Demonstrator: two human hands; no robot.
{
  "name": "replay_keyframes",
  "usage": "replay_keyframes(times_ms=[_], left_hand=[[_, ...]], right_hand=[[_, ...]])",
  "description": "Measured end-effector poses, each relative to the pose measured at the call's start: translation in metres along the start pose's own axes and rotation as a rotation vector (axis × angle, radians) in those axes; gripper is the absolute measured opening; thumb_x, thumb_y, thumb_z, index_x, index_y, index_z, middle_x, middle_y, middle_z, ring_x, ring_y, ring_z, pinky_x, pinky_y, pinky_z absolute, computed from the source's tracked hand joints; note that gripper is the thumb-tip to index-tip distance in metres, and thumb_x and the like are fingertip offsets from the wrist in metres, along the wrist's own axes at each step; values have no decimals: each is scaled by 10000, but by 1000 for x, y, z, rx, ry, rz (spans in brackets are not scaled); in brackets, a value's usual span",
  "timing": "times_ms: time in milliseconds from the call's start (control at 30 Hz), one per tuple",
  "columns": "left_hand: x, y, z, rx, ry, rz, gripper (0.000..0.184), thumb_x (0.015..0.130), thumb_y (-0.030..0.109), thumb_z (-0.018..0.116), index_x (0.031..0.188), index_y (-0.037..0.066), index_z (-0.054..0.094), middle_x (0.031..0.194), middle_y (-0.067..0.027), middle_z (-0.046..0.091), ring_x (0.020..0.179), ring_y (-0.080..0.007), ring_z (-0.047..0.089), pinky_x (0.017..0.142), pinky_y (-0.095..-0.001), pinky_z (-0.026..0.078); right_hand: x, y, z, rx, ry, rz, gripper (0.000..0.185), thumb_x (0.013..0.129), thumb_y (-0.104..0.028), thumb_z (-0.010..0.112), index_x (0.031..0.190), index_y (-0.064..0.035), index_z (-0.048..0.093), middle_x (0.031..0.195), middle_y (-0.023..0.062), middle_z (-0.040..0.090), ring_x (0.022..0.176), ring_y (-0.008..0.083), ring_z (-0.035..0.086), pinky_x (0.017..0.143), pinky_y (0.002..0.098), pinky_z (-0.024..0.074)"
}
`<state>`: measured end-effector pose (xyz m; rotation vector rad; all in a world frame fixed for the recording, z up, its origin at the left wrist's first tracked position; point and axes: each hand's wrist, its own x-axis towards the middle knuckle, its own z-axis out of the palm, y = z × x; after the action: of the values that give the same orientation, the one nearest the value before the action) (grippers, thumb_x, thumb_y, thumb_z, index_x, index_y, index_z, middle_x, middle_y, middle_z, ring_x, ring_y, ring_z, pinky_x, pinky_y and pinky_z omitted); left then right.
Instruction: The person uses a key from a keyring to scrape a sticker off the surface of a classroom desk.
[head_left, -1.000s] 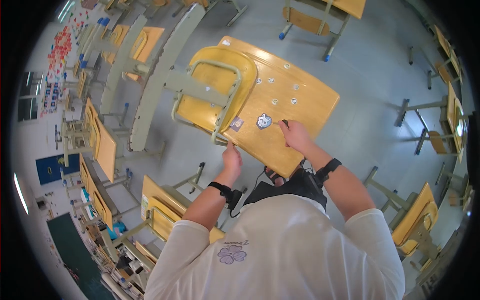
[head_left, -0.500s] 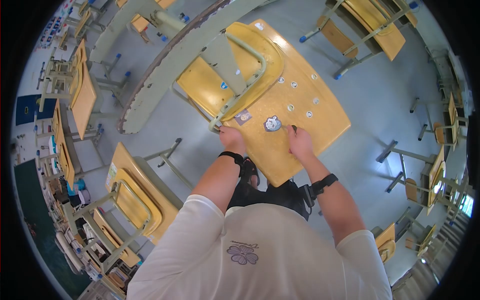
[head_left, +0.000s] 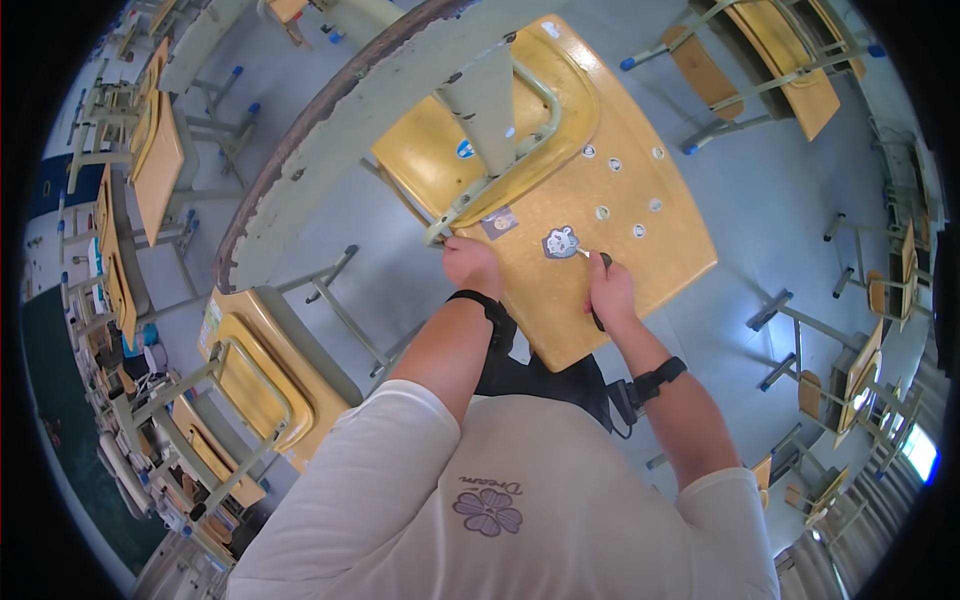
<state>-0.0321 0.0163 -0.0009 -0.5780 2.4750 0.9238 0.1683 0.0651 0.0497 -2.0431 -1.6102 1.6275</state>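
Observation:
A yellow desk stands before me, with several small round stickers on its top. A grey cartoon-animal sticker lies near its middle, and a purplish square sticker is to the left. My right hand is closed around a black-handled tool; its thin metal end meets the right edge of the animal sticker. My left hand is curled at the desk's left edge, just below the end of a metal tube; its fingertips are hidden. An upturned yellow chair with a tube frame rests on the desk.
A large grey metal panel with a chipped brown edge rises at the upper left. Another desk with an upturned chair stands close on my left. More desks and chairs line both sides of the grey floor.
My view has shifted, and the desk appears slightly higher and further right. My right hand has turned, showing more of the tool's black handle. My left hand stays at the desk's edge.

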Motion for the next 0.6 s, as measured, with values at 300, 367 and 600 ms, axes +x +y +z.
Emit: replay_keyframes(times_ms=[300,367,600], left_hand=[[7,-7,2,32,-21,45,495,954,317,301,1031,-17,659,1091,-280,644,1014,-485,583,890,-527,453],[7,-6,3,29,-18,35,500,954,320,300,1031,-17,661,1087,-279,646,1015,-486,583,892,-527,453],[1,-1,-2,38,-7,28,514,954,338,301,1020,-13,671,1070,-285,650,1010,-489,585,893,-529,453]], right_hand=[[-1,-5,1,-34,30,14,537,1004,-433,488,707,8,559,457,98,525,373,206,546,412,363,417],[0,-4,3,-54,37,9,551,1001,-449,486,714,15,563,459,101,529,373,210,547,413,367,423],[29,3,34,-397,51,-194,532,972,-466,544,735,9,586,543,125,580,456,231,634,438,391,475]])
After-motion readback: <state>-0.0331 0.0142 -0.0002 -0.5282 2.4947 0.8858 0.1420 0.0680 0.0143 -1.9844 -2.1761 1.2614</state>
